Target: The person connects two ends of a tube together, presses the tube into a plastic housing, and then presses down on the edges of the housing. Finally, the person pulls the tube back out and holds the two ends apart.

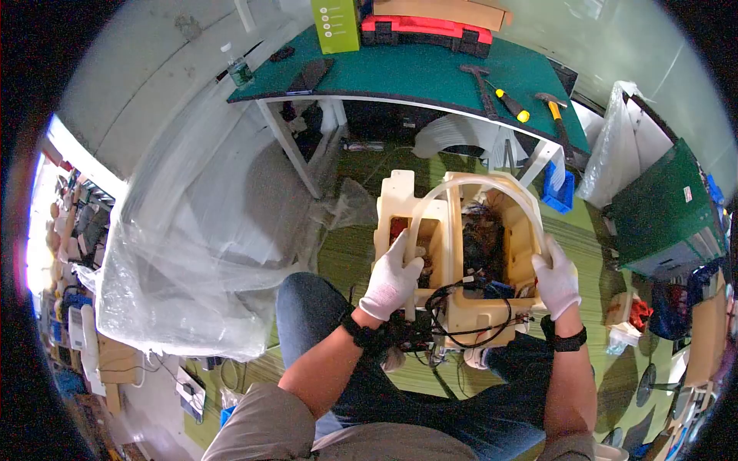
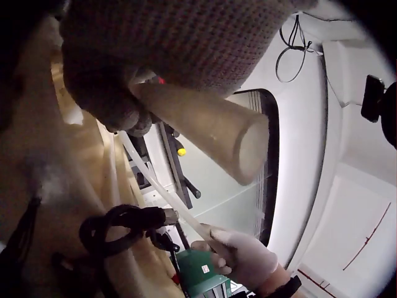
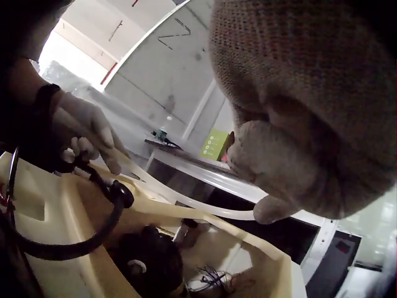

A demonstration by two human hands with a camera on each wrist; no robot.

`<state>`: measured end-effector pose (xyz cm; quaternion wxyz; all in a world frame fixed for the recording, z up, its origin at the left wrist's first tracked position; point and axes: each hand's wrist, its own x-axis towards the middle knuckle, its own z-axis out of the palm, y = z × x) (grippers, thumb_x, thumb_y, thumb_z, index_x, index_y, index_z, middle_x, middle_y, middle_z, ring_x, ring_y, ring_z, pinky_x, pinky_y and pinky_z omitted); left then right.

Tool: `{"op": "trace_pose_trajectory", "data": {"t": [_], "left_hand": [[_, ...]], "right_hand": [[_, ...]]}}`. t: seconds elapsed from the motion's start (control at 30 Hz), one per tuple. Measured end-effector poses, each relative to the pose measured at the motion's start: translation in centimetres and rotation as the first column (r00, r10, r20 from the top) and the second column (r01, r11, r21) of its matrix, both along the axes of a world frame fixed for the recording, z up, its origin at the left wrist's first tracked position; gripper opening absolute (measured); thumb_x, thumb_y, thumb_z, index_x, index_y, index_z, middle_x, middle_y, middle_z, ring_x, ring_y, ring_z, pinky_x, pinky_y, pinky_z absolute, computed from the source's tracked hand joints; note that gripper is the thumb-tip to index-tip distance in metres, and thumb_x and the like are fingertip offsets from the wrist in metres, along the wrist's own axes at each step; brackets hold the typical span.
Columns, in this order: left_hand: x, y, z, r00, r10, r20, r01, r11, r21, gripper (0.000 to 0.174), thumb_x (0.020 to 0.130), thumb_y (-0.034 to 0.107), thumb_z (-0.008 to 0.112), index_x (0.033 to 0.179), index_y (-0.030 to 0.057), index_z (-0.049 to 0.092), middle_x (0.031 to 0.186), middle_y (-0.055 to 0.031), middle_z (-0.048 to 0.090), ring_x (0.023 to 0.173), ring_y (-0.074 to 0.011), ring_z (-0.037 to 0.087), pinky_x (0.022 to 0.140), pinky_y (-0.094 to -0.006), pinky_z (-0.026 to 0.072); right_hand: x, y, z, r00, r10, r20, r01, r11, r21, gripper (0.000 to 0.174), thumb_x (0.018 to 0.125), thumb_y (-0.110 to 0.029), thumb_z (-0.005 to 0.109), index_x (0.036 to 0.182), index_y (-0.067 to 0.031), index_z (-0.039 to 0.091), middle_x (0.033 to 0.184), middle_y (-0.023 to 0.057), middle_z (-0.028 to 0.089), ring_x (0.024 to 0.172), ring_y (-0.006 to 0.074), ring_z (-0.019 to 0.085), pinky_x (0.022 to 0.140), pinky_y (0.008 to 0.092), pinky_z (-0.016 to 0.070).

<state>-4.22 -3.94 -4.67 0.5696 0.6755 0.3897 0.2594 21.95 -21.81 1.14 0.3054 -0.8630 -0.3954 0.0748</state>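
Observation:
A translucent whitish hose [image 1: 413, 223] arches over a cream plastic housing [image 1: 455, 253] with two open compartments. My gloved left hand [image 1: 393, 280] grips the hose close to one end, and its open round end [image 2: 253, 152] sticks out past the fingers in the left wrist view. On the other side, my gloved right hand [image 1: 557, 281] holds the hose with curled fingers, above the housing's right wall. Dark parts and wires [image 1: 483, 238] fill the larger compartment. Looped black cable [image 3: 62, 248] hangs over the housing's near edge.
Ahead stands a green-topped table [image 1: 384, 73] with a hammer [image 1: 555, 115], a yellow-black screwdriver [image 1: 513, 105] and a red-black toolbox [image 1: 427, 34]. Plastic-wrapped goods [image 1: 192, 230] stand left. A green cabinet [image 1: 661, 215] and a blue bin [image 1: 559, 192] are at the right.

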Motion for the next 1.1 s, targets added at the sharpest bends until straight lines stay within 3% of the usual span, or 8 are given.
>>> {"op": "trace_pose_trajectory", "data": {"t": [0.2, 0.3, 0.4, 0.5, 0.7, 0.8, 1.0, 1.1], "left_hand": [[-0.6, -0.8, 1.1, 1.000, 0.021, -0.021, -0.019, 0.994, 0.104, 0.066, 0.090, 0.012, 0.060, 0.148, -0.0074, 0.038, 0.119, -0.0225, 0.069, 0.109, -0.0248, 0.068, 0.095, -0.0322, 0.0508], [-0.5, -0.8, 1.6, 1.000, 0.005, -0.028, -0.005, 1.000, -0.010, 0.066, 0.090, 0.012, 0.061, 0.148, -0.0078, 0.037, 0.123, -0.0238, 0.066, 0.112, -0.0252, 0.067, 0.097, -0.0320, 0.0502], [0.0, -0.5, 0.2, 1.000, -0.001, -0.024, 0.003, 0.996, 0.089, 0.066, 0.090, 0.011, 0.060, 0.149, -0.0076, 0.037, 0.128, -0.0245, 0.063, 0.116, -0.0244, 0.065, 0.097, -0.0317, 0.0496], [-0.1, -1.1, 1.0, 0.999, -0.010, 0.039, 0.011, 1.000, -0.023, 0.065, 0.090, 0.010, 0.059, 0.148, -0.0077, 0.038, 0.133, -0.0250, 0.061, 0.119, -0.0247, 0.064, 0.099, -0.0319, 0.0488], [-0.1, -1.1, 1.7, 1.000, -0.005, 0.009, 0.005, 1.000, -0.006, 0.063, 0.091, 0.009, 0.058, 0.149, -0.0064, 0.038, 0.131, -0.0248, 0.062, 0.119, -0.0262, 0.064, 0.099, -0.0327, 0.0486], [-0.2, -1.2, 0.8, 1.000, 0.018, -0.008, -0.017, 0.994, 0.104, 0.064, 0.091, 0.010, 0.058, 0.149, -0.0057, 0.038, 0.130, -0.0252, 0.063, 0.115, -0.0260, 0.065, 0.098, -0.0323, 0.0490], [-0.5, -1.4, 1.7, 0.999, 0.019, 0.046, -0.018, 1.000, -0.020, 0.065, 0.091, 0.013, 0.060, 0.149, -0.0056, 0.039, 0.129, -0.0264, 0.062, 0.113, -0.0261, 0.066, 0.097, -0.0325, 0.0494], [-0.6, -1.3, 1.1, 1.000, 0.025, -0.008, -0.024, 0.996, 0.082, 0.064, 0.091, 0.013, 0.060, 0.149, -0.0054, 0.039, 0.130, -0.0259, 0.063, 0.112, -0.0257, 0.066, 0.097, -0.0323, 0.0497]], "right_hand": [[-0.3, -0.3, -0.2, 0.999, 0.015, 0.032, -0.016, 0.999, 0.043, 0.051, 0.091, -0.021, 0.066, 0.134, 0.0043, 0.056, 0.122, 0.0288, 0.065, 0.113, 0.0388, 0.065, 0.096, 0.0380, 0.0500], [-0.1, -0.5, 0.0, 1.000, 0.003, -0.006, -0.003, 0.999, 0.032, 0.052, 0.091, -0.021, 0.066, 0.136, 0.0032, 0.056, 0.124, 0.0281, 0.064, 0.115, 0.0389, 0.065, 0.098, 0.0393, 0.0498], [0.0, -0.6, 0.5, 0.999, -0.014, -0.039, 0.014, 1.000, -0.012, 0.054, 0.091, -0.021, 0.066, 0.139, 0.0008, 0.054, 0.131, 0.0263, 0.061, 0.119, 0.0391, 0.062, 0.101, 0.0412, 0.0491], [-0.1, -0.8, 0.4, 1.000, -0.006, -0.009, 0.006, 1.000, 0.005, 0.054, 0.091, -0.021, 0.066, 0.139, 0.0010, 0.054, 0.131, 0.0264, 0.061, 0.119, 0.0388, 0.062, 0.100, 0.0412, 0.0495], [0.3, -0.8, 0.2, 0.999, -0.002, -0.032, 0.003, 1.000, 0.012, 0.055, 0.091, -0.021, 0.067, 0.139, 0.0006, 0.054, 0.131, 0.0266, 0.061, 0.119, 0.0391, 0.062, 0.100, 0.0416, 0.0497], [0.0, -0.7, 0.6, 1.000, -0.006, -0.019, 0.005, 1.000, -0.015, 0.055, 0.091, -0.022, 0.066, 0.139, 0.0004, 0.053, 0.130, 0.0264, 0.061, 0.119, 0.0395, 0.062, 0.100, 0.0415, 0.0498], [-0.2, -0.5, 0.7, 1.000, 0.004, -0.011, -0.004, 0.999, -0.050, 0.057, 0.091, -0.024, 0.066, 0.141, 0.0000, 0.052, 0.129, 0.0265, 0.062, 0.117, 0.0396, 0.063, 0.098, 0.0416, 0.0506], [-0.3, -0.7, 0.6, 1.000, 0.007, -0.027, -0.009, 0.999, -0.053, 0.058, 0.090, -0.024, 0.066, 0.141, -0.0002, 0.052, 0.129, 0.0266, 0.062, 0.116, 0.0397, 0.063, 0.097, 0.0419, 0.0508]]}}
